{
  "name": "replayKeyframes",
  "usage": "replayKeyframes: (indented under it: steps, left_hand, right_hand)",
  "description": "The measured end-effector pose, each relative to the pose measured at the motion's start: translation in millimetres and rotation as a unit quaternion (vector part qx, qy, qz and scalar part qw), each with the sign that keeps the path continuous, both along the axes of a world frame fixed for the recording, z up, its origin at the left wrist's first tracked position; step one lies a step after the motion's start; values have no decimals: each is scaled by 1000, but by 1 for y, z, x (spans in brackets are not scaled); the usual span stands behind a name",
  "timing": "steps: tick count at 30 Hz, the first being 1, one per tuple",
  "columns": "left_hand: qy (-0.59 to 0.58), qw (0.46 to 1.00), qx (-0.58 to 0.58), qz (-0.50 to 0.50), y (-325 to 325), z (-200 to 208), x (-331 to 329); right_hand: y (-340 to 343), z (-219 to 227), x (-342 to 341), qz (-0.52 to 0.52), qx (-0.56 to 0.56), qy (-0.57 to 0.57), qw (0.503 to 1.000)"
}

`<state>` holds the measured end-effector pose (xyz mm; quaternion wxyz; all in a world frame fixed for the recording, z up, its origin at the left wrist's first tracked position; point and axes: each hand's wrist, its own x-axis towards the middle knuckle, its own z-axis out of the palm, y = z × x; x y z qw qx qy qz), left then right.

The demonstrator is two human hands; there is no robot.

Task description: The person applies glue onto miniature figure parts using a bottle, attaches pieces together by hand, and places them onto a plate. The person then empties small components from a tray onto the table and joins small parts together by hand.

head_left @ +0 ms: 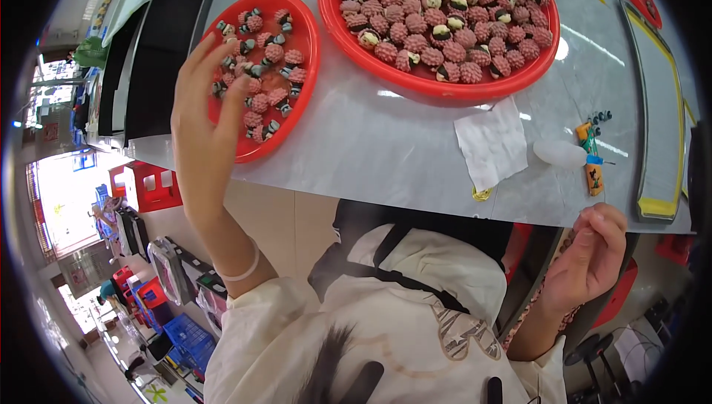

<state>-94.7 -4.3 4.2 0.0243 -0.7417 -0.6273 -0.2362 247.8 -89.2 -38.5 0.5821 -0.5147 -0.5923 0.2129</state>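
My left hand [206,118] hovers over the smaller oval red tray [310,81] at the left, fingers apart, the fingertips close to the pieces in it. Those pieces are small pink knobbly figures [274,53] with grey-blue and black parts. I cannot see anything held in that hand, though its fingertips partly cover the pieces behind them. Off the table's front edge at the right, my right hand [589,259] is curled, thumb and fingers pressed together. Whatever may be between those fingertips is too small or hidden to make out.
A large red tray [437,89] full of pink pieces with cream and black parts stands at the far middle. Nearer lie a white tissue [492,140], a translucent white oblong object [560,154] and a blue-tipped tool [595,160]. A yellow-taped frame [656,207] borders the right.
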Motion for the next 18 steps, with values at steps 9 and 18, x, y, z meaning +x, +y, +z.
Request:
replayKeyframes:
  steps: [9,18]
  left_hand:
    - [-76,989,-123,-28,35,9,14]
    - [14,971,-89,-220,126,22,106]
  right_hand:
    - [6,4,-8,36,-20,11,999]
    - [7,9,-5,28,-41,7,999]
